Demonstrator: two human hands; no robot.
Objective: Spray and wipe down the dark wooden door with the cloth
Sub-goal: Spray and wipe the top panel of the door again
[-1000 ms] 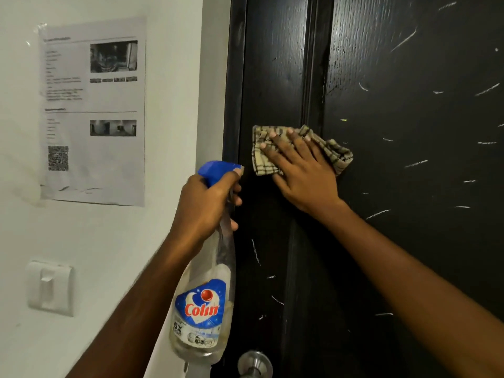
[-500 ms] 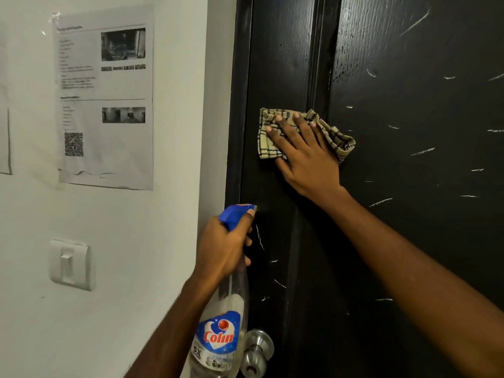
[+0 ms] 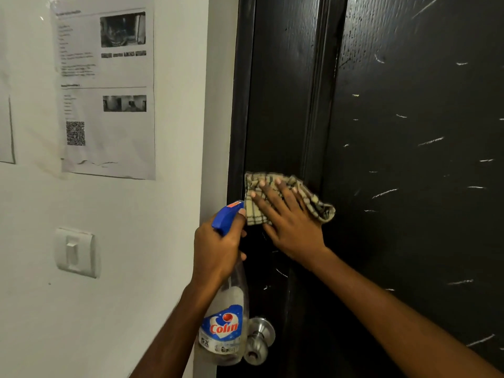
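Observation:
The dark wooden door [image 3: 409,118] fills the right half of the view, marked with pale scratches. My right hand [image 3: 289,219] presses a checked beige cloth [image 3: 319,203] flat against the door's left stile, fingers spread over it. Just to its left, my left hand [image 3: 215,249] grips the neck of a clear spray bottle [image 3: 226,323] with a blue trigger head [image 3: 226,216] and a "Colin" label. The nozzle points at the door and almost touches the cloth's lower left corner.
A silver round door knob [image 3: 259,339] sticks out just right of the bottle's base. On the white wall to the left hang a printed sheet [image 3: 106,91] and, lower, a white light switch [image 3: 76,252].
My right hand has slid the cloth down the door's left stile, level with the spray head. My left hand with the bottle dropped lower a second ago and now stays beside the cloth.

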